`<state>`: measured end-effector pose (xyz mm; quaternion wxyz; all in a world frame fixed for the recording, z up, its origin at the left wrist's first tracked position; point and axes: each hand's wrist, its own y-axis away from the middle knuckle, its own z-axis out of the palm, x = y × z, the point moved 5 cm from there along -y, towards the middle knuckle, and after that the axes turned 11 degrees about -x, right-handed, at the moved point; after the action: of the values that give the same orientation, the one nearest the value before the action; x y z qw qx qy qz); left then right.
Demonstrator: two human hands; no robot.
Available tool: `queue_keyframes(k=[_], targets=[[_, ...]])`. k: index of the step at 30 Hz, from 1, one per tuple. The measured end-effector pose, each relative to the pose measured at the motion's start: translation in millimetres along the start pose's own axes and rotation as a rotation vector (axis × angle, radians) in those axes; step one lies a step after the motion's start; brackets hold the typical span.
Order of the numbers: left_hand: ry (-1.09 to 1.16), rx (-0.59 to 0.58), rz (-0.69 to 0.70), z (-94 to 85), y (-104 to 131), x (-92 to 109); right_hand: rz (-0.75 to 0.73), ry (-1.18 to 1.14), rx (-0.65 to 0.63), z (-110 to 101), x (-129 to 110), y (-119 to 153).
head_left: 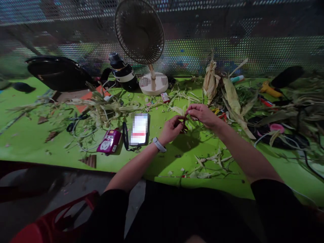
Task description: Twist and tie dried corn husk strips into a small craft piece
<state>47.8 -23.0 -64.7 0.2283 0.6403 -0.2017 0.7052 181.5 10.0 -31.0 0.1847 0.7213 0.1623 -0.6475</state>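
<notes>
My left hand (173,129), with a pale watch band on its wrist, is closed, fingers curled and fingertips pinched together. Meeting it tip to tip, my right hand (201,114) is closed in a pinch too. A pale green strip of corn husk (178,110) sticks out at the joined fingertips; the part between the fingers is hidden. Below my hands, torn husk scraps (214,160) lie on the green tabletop (162,162). To the left of my left hand is a lit phone (139,130), its screen blurred out.
A desk fan (153,84) and a dark bottle (124,72) stand at the back, before a perforated metal screen (187,55). Husk bundles (231,96) and a yellow-handled tool (270,89) lie to the right. A purple box (109,141) sits left; a red stool (58,216) is below.
</notes>
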Motion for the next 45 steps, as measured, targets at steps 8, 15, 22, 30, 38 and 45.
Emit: queue_keyframes(k=[8,15,22,30,38,45], targets=[[0.070,-0.071,-0.116,-5.1,-2,-10,0.125,0.046,-0.203,3,7,3],[0.180,0.065,-0.047,-15.5,7,-20,0.159,0.455,-0.326,2,8,9],[0.262,0.186,-0.023,-18.3,12,-21,0.114,0.678,-0.294,-3,-2,14],[-0.041,0.052,-0.059,-17.5,11,-30,-0.036,0.893,-0.294,3,12,12],[-0.839,-0.005,0.218,-8.3,13,-2,-0.055,0.994,-0.326,4,30,16],[-0.536,-0.273,0.158,2.0,11,-13,-0.034,1.010,-0.308,10,35,16]])
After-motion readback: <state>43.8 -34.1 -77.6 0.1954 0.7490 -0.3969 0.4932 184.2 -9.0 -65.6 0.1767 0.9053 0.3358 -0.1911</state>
